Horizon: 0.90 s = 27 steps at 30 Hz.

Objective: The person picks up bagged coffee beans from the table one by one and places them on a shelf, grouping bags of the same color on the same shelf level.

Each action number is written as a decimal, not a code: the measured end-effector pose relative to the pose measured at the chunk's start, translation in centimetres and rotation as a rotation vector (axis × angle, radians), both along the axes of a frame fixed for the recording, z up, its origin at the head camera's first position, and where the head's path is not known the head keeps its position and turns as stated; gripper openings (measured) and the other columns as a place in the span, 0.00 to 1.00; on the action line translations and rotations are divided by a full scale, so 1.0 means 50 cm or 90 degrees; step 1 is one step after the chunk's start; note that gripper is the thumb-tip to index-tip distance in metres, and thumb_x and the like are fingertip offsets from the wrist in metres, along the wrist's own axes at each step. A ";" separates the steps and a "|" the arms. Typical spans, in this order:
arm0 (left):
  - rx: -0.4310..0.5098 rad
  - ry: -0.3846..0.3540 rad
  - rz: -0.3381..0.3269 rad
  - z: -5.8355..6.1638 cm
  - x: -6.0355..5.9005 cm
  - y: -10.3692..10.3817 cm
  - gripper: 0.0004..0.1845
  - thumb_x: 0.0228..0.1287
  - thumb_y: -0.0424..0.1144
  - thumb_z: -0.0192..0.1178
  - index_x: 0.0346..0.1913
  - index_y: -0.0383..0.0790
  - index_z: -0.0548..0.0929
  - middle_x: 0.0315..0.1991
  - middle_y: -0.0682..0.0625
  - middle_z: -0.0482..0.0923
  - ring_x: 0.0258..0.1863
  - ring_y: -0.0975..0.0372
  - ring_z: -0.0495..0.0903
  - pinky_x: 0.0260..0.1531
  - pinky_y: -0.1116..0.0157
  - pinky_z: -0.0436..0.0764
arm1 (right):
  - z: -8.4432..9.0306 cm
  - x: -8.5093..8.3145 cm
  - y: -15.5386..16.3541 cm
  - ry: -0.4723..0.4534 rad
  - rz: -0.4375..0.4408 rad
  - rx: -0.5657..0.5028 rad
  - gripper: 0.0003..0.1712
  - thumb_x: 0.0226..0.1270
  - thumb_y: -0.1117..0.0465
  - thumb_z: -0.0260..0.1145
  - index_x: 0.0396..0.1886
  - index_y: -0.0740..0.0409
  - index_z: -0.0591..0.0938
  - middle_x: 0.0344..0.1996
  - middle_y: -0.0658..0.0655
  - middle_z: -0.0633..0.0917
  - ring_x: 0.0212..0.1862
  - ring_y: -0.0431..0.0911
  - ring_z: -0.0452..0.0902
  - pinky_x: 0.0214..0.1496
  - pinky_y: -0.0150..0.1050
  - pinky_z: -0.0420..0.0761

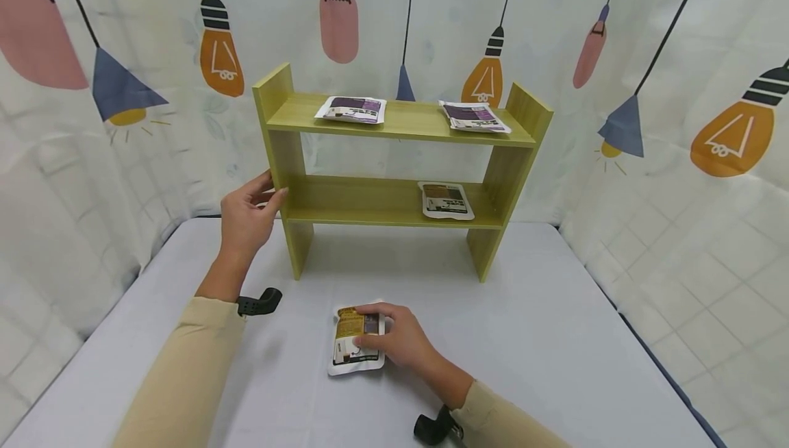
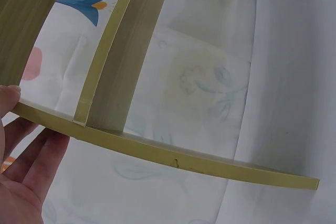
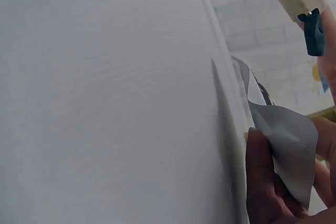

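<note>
Left hand: the left hand is raised at the left end of the wooden shelf, thumb and fingers lightly curled round the front edge of its left upright, at the height of the lower board.
Left wrist view: the fingers lie fairly straight under the shelf's edge with the thumb tip on top of it; the grip is loose.
Right hand: the right hand rests on the orange pouch, near the middle of the bench; its fingers curl over the pouch's right edge and pinch it.
Right wrist view: the pouch's pale corner is bent up between thumb and fingers.
Orange pouch: flat on the bench, in front of the shelf and well apart from it.
Shelf: stands on the far half of the bench, two boards between two uprights.
Top board: two purple pouches, one left of centre, one at the right end.
Lower board: another orange pouch, toward the right.
Behind: a curtain printed with light bulbs.
</note>
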<state>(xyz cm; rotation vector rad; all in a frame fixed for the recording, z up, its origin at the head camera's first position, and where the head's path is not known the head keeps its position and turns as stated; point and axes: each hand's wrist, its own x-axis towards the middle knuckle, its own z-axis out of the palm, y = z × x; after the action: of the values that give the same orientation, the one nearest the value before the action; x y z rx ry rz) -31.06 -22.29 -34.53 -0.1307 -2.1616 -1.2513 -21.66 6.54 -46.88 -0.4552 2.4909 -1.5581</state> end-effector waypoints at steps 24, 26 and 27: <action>0.001 0.000 -0.004 0.002 0.000 0.001 0.26 0.73 0.49 0.63 0.71 0.56 0.76 0.63 0.47 0.83 0.56 0.51 0.87 0.52 0.70 0.86 | 0.050 -0.048 -0.021 -0.035 -0.025 -0.107 0.30 0.52 0.60 0.83 0.54 0.31 0.88 0.60 0.49 0.84 0.53 0.46 0.79 0.47 0.36 0.81; 0.003 -0.001 -0.006 0.002 0.000 0.000 0.26 0.72 0.49 0.63 0.71 0.56 0.77 0.63 0.47 0.83 0.56 0.51 0.87 0.51 0.71 0.86 | 0.052 -0.052 -0.023 -0.038 -0.026 -0.114 0.30 0.52 0.60 0.83 0.55 0.32 0.88 0.59 0.50 0.84 0.51 0.46 0.80 0.45 0.35 0.82; 0.004 0.000 -0.007 0.001 0.001 0.000 0.26 0.72 0.49 0.63 0.71 0.56 0.77 0.63 0.47 0.83 0.56 0.51 0.87 0.50 0.73 0.85 | 0.054 -0.053 -0.024 -0.039 -0.025 -0.119 0.30 0.53 0.61 0.83 0.55 0.32 0.88 0.59 0.51 0.84 0.51 0.46 0.81 0.44 0.34 0.82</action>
<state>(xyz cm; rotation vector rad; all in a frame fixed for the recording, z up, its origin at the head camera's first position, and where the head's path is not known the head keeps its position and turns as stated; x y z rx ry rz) -31.02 -22.30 -34.46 -0.1390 -2.1593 -1.2646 -24.32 5.34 -44.20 -0.3797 2.3344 -1.8006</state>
